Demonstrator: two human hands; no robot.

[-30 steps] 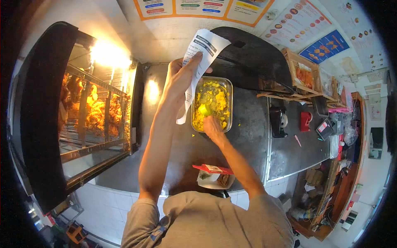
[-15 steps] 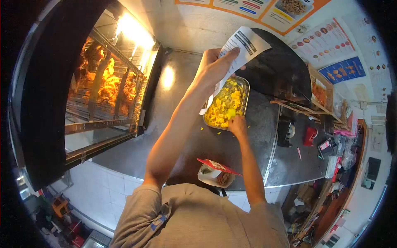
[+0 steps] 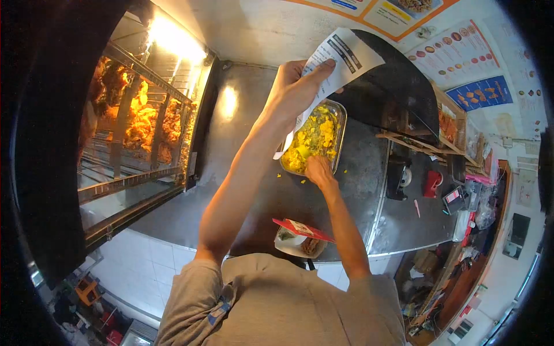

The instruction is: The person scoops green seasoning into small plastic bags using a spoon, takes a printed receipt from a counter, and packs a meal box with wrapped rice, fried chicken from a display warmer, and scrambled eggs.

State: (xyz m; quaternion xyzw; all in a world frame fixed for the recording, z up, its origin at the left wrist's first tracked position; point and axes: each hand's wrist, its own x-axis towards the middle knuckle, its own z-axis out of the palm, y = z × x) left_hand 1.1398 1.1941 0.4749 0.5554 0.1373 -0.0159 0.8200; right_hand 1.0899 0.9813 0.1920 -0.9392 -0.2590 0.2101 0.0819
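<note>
My left hand [image 3: 297,86] is closed around a white printed paper sheet [image 3: 344,55], thumb on top. The paper's long lower end hangs beside the left rim of a metal tray [image 3: 344,124]. Inside the tray lie loose yellow food pieces [image 3: 327,131], which look like chopped cooked food. At the tray's near end my right hand [image 3: 319,170] is closed on what appears to be a yellow-green scoop [image 3: 302,151]; its handle is hidden in the fingers. Close to my body sits an open box [image 3: 297,247] with a red lid, holding green and brown food.
On the left stands a lit glass-fronted rotisserie [image 3: 135,121] with browned meat. A dark rounded cover [image 3: 386,86] rises behind the tray. On the right part of the counter are a red tape dispenser [image 3: 433,183] and a phone-like device [image 3: 454,200]. Crumbs lie near the tray.
My right hand has moved left along the tray's near end, and the scoop with it. The left hand still grips the paper and has shifted only slightly. The view has turned a little.
</note>
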